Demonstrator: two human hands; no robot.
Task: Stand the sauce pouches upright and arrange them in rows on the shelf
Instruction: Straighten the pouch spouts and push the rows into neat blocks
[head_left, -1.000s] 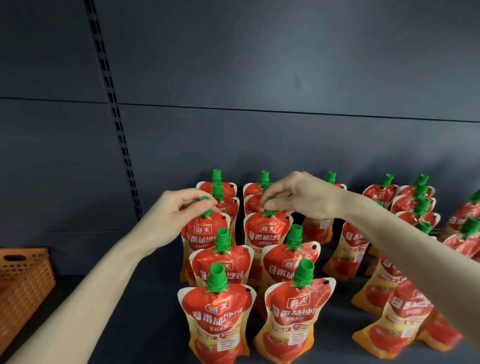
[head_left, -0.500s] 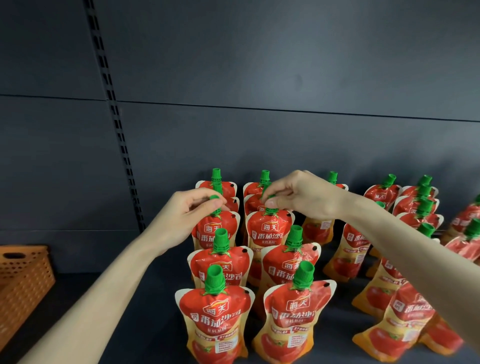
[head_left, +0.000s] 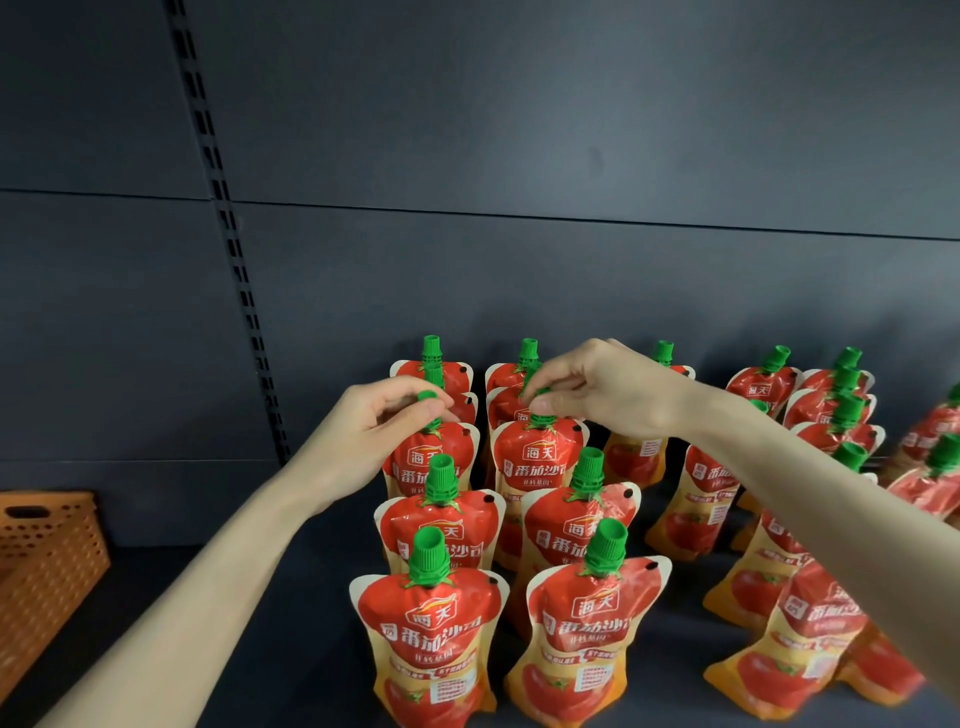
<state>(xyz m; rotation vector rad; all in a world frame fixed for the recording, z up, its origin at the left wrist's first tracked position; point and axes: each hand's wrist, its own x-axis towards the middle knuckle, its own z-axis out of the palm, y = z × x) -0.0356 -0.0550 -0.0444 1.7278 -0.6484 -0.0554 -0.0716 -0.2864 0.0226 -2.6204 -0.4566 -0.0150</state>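
Note:
Red-and-orange tomato sauce pouches with green caps stand upright on the dark shelf (head_left: 218, 618) in two neat columns. My left hand (head_left: 358, 441) pinches the green cap of the third pouch (head_left: 452, 457) in the left column. My right hand (head_left: 602, 395) pinches the cap of the third pouch (head_left: 540, 462) in the right column. Two front pouches (head_left: 431, 639) (head_left: 587, 623) stand nearest me. Behind the held ones, further pouches stand against the back wall, partly hidden by my hands.
More upright pouches (head_left: 789, 623) crowd the shelf's right side under my right forearm, less evenly lined up. An orange perforated basket (head_left: 47, 561) sits at the left edge. A slotted upright rail (head_left: 228, 234) runs down the grey back panel.
Both hands have pushed their pouches backward, closer to the pouches behind. The left pouch has also shifted right, into line with its column.

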